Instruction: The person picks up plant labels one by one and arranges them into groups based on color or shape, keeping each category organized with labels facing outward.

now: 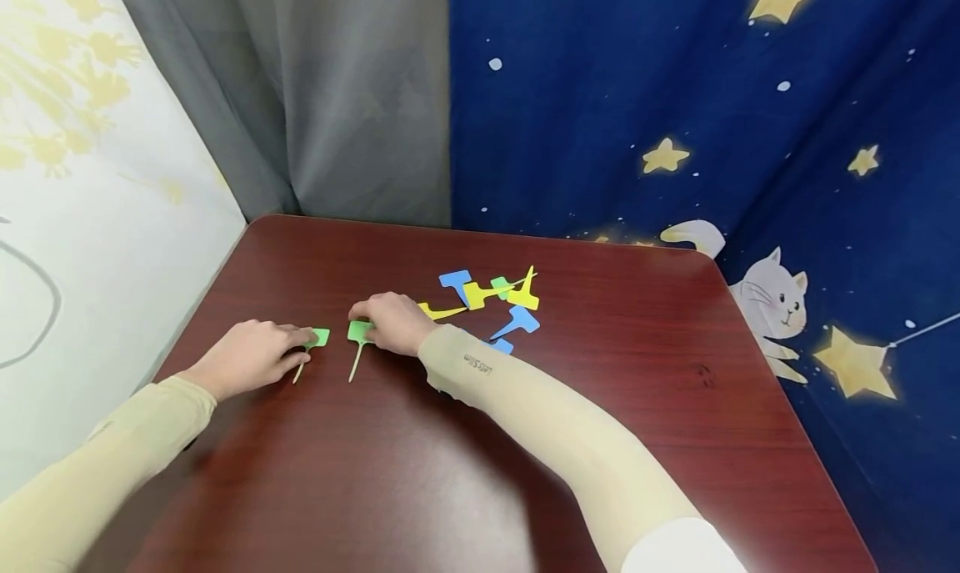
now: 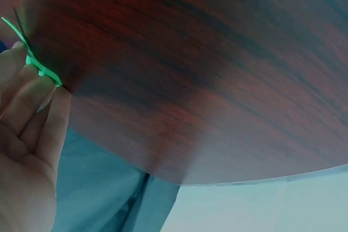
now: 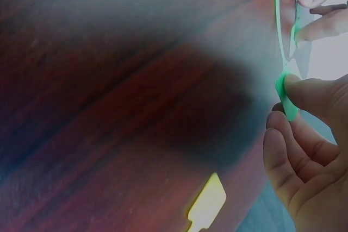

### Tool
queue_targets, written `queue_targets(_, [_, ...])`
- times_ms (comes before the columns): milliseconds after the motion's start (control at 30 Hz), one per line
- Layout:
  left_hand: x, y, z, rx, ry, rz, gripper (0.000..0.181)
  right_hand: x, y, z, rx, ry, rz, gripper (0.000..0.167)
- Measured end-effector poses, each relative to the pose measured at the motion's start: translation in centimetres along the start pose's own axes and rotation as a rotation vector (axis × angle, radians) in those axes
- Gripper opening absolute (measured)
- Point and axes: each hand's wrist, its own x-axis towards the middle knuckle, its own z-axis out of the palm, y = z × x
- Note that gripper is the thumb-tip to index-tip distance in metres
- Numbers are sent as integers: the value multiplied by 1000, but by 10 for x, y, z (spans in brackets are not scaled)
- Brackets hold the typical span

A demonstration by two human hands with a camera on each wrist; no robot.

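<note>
My left hand (image 1: 255,356) is low at the table's left side, pinching a green T-shaped plant label (image 1: 322,337). In the left wrist view its thumb and fingertips meet on the label (image 2: 46,73) near the tabletop. To the right of it, my right hand (image 1: 397,323) holds a second green plant label (image 1: 359,332), stem toward me. The right wrist view shows thumb and fingers pinching the head of this label (image 3: 285,88). Its stem runs beside the label in the left hand, with a gap between the two in the head view.
Right of my hands lies a loose group: yellow labels (image 1: 523,299), blue labels (image 1: 517,320) and a green label (image 1: 500,286), some overlapping. My right forearm partly covers one blue label (image 1: 501,346). The dark red wooden table (image 1: 637,373) meets curtains (image 1: 570,123) at its back edge.
</note>
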Motion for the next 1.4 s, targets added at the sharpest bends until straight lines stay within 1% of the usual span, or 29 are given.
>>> queue_targets(67, [3,1,-1,4,4,-1,23,2,0,2,-5,-2,4,34])
queue_targets(200, [5,1,-1,19,-19,0,26,5,-2,7,-9,-18,13,36])
queue_targets(300, [6,1,-1,39,-28,9,26,5,-4,10,-12,-15,14,36])
queue_targets(400, [8,2,-1,66,-7,24,20,7,-7,11,-15,-3,16,36])
queue_targets(567, [13,10,0,96,28,33,14,10,-13,15,-48,-1,16,36])
queue_targets(733, [15,14,1,112,23,-1,15,12,-16,19,-86,3,15,33])
queue_targets(800, [14,14,1,112,14,-25,16,13,-16,19,-91,1,12,32])
queue_targets(900, [14,13,2,116,18,-39,15,13,-16,18,-92,-2,11,31])
queue_targets(1133, [13,15,5,102,44,-40,14,12,-18,18,-86,-10,10,29])
queue_targets(1233, [12,15,7,86,48,-47,19,13,-18,19,-85,-7,10,29])
queue_targets(1333, [13,15,8,70,54,-51,28,13,-18,20,-87,-3,9,30])
queue_targets(1400, [13,14,8,62,54,-48,29,13,-18,20,-88,-2,14,30])
